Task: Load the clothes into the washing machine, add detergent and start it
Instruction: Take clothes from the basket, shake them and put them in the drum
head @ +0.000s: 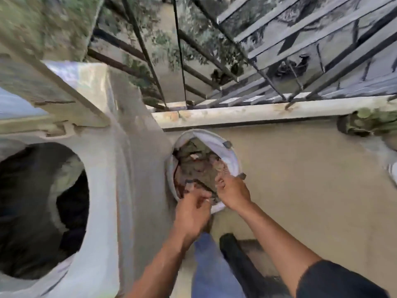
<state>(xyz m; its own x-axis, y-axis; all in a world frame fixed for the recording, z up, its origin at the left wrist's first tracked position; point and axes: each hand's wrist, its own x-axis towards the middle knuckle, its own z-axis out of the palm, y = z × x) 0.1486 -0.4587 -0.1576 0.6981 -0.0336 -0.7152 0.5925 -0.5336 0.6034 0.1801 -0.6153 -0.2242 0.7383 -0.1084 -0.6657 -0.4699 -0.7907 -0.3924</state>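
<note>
Reaching into: laundry basket (pixel 233 157), both hands down at its near rim, head view, pretty blurry
Left hand (pixel 192 208): fingers curled into the pile of clothes (pixel 197 166), looks like it's bunching fabric, can't fully tell
Right hand (pixel 233 191): just beside the left, fingers curled over the clothes at the basket's right edge, grip unclear from the blur
Clothes: right under and just beyond both hands, inside the basket
Washing machine (pixel 107 190): off to the left of the left hand, drum opening (pixel 40 209) facing up, dark stuff already in there
Key relation: lift up, then swing left; left hand is nearer the drum
</note>
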